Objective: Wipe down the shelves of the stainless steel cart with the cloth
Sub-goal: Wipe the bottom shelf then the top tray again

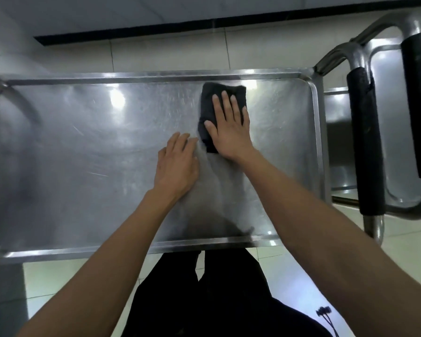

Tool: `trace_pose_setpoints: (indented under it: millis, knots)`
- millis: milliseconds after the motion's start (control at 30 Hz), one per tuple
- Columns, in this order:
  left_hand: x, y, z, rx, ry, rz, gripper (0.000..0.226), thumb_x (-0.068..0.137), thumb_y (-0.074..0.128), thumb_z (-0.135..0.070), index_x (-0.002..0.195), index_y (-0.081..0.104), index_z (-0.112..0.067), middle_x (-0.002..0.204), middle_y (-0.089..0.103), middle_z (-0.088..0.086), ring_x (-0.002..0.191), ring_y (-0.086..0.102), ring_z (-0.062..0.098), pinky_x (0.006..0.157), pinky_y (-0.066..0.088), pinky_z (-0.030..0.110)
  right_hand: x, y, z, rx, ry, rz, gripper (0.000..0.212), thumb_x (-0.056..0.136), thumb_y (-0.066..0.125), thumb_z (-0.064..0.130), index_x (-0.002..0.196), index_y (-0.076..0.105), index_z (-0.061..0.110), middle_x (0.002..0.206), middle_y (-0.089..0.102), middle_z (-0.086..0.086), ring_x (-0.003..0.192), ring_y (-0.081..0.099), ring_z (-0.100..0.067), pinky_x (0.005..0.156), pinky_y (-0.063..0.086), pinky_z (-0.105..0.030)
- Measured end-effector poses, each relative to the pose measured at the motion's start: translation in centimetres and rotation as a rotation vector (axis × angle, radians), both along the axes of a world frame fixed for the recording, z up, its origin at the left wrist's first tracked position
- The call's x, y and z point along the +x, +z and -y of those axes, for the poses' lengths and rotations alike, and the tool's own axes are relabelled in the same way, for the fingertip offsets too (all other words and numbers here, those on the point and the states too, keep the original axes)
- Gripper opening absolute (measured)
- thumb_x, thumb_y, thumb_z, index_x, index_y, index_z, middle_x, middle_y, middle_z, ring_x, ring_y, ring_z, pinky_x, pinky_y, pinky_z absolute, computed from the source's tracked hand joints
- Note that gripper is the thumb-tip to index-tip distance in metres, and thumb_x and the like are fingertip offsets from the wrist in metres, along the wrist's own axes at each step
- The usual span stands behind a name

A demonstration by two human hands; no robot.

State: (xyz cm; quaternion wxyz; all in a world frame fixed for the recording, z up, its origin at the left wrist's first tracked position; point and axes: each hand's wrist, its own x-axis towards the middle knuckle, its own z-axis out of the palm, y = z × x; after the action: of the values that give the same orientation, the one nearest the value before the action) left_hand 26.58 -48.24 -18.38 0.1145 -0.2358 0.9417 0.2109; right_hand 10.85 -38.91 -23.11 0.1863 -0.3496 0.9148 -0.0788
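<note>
Pressing my flat right hand [230,127] on the folded black cloth [213,103] near the far rim of the stainless steel cart's top shelf [83,147], I rest my left hand [176,164], fingers loosely extended, just beside it; no readable writing.

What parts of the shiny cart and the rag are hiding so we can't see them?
All in the head view:
- cloth: its middle lies under the flat right hand.
- lower shelves: only a strip shows at the right, because the top shelf covers the rest.
- cart handles: the outer one is cut by the right edge.
- left hand: it rests on the shelf, palm unseen.
</note>
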Motion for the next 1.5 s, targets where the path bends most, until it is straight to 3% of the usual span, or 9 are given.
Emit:
trace_pose_setpoints:
  millis: [300,400,700,833,1033,1233,1500]
  knots:
    - [2.6,0.1,-2.6,0.053,-0.185,0.039,0.05,0.097,0.047,-0.022,0.145,0.043,-0.013,0.153,0.038,0.009,0.147,0.024,0.029,0.111,0.031,0.051,13.9,0.3,-14.1,0.062,-0.01,-0.098,0.067,0.106,0.023,0.052,0.161,0.01,0.017,0.168,0.005,-0.007,0.155,0.003,-0.024,0.124,0.01,-0.05]
    - [3.0,-0.3,-3.7,0.053,-0.262,0.03,0.049,0.094,0.051,-0.022,0.142,0.047,-0.01,0.149,0.041,0.011,0.146,0.024,0.033,0.107,0.034,0.053,17.2,0.7,-18.9,0.088,0.011,-0.08,0.066,0.106,0.021,0.051,0.161,0.009,0.017,0.169,0.002,-0.006,0.155,-0.001,-0.022,0.124,0.009,-0.05]
    - [-0.2,0.1,-5.3,0.086,-0.246,-0.009,0.051,0.096,0.047,-0.02,0.147,0.043,-0.014,0.16,0.031,0.009,0.151,0.015,0.029,0.115,0.024,0.052,17.4,0.8,-20.7,0.125,0.003,-0.056,0.065,0.106,0.016,0.052,0.161,0.003,0.021,0.169,-0.004,-0.003,0.155,-0.007,-0.02,0.124,0.007,-0.05]
    - [-2.2,0.2,-5.3,0.106,-0.212,0.01,0.051,0.097,0.046,-0.019,0.148,0.042,-0.014,0.159,0.032,0.008,0.15,0.018,0.028,0.116,0.024,0.051,14.4,0.4,-19.4,0.086,0.001,-0.067,0.066,0.105,0.018,0.052,0.161,0.005,0.02,0.169,-0.002,-0.004,0.155,-0.004,-0.021,0.124,0.009,-0.051]
    - [-4.9,-0.4,-5.0,0.04,-0.149,0.018,0.042,0.094,0.049,-0.02,0.135,0.051,-0.013,0.145,0.045,0.008,0.139,0.033,0.029,0.105,0.036,0.05,5.6,-0.2,-15.5,0.032,0.049,-0.073,0.066,0.105,0.023,0.051,0.161,0.005,0.021,0.169,0.001,-0.004,0.155,-0.001,-0.022,0.124,0.007,-0.051]
    - [-6.3,-1.1,-4.5,-0.036,-0.081,0.067,0.04,0.098,0.045,-0.025,0.135,0.056,-0.014,0.151,0.042,0.007,0.144,0.029,0.027,0.11,0.033,0.052,-2.7,-0.5,-9.5,-0.004,0.083,-0.039,0.066,0.104,0.02,0.053,0.161,0.002,0.024,0.169,-0.001,-0.002,0.155,-0.004,-0.021,0.124,0.002,-0.05]
    - [-7.2,-1.0,-4.9,-0.078,0.004,-0.01,0.03,0.096,0.05,-0.02,0.11,0.075,-0.011,0.138,0.055,0.008,0.132,0.046,0.03,0.103,0.037,0.053,-12.4,0.0,-1.8,-0.028,0.073,-0.011,0.067,0.103,0.016,0.053,0.16,-0.001,0.025,0.169,-0.006,-0.002,0.155,-0.006,-0.022,0.124,-0.002,-0.049]
